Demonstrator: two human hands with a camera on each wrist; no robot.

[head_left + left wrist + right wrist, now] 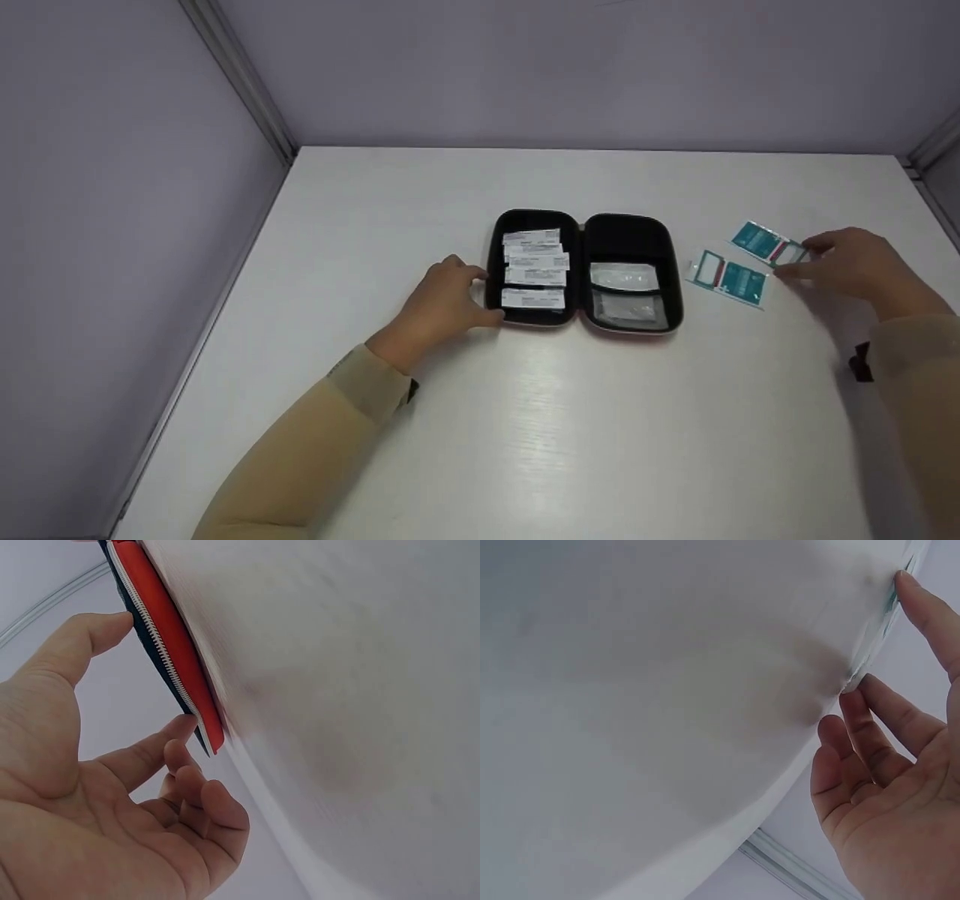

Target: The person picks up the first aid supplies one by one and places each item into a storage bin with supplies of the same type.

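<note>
A zippered case (579,311) lies unfolded, with a black lining and a red outside (163,626). Several white printed strip packets (534,276) fill its left half. In its right half are clear-wrapped packets (624,277). My left hand (442,300) is at the case's left side, thumb and index fingertips touching its edge, other fingers loosely bent. Two teal-and-white flat packets lie right of the case, a nearer one (739,281) and a farther one (757,240). At the farther packet's right end, my right hand (855,266) touches it with thumb and index finger spread apart.
The white table (525,420) ends at a grey wall (570,75) behind and another grey wall (112,225) on the left. Metal posts (244,82) stand at the corners. Tan sleeves (322,427) cover both arms.
</note>
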